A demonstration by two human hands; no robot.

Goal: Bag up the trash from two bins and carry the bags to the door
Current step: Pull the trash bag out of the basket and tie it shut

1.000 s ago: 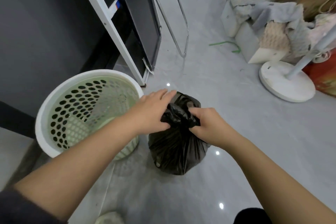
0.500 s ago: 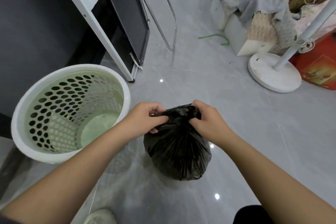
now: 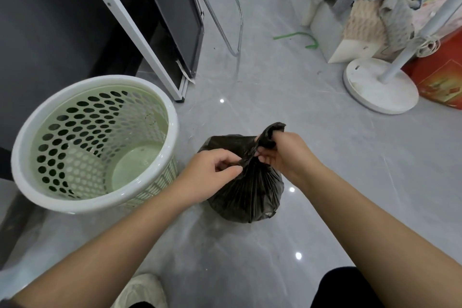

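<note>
A full black trash bag [image 3: 246,197] stands on the grey floor in the middle of the head view. My left hand [image 3: 212,176] pinches the gathered plastic at the bag's neck from the left. My right hand [image 3: 283,151] grips the other part of the neck, with a flap of plastic sticking up above its fingers. To the left stands a round bin [image 3: 50,191] with a white rim and pale green perforated walls; nothing lies inside it.
A dark cabinet with a white frame [image 3: 130,22] and a metal tube leg [image 3: 232,15] stand behind the bin. At the right are a white round fan base [image 3: 380,94], white boxes draped with grey cloth [image 3: 355,7] and a red box [image 3: 440,82]. A green strip [image 3: 297,36] lies on the floor.
Both hands have pulled the bag's neck tighter, the right hand now holding a flap upward. The view has shifted, so the bin looks closer and further left.
</note>
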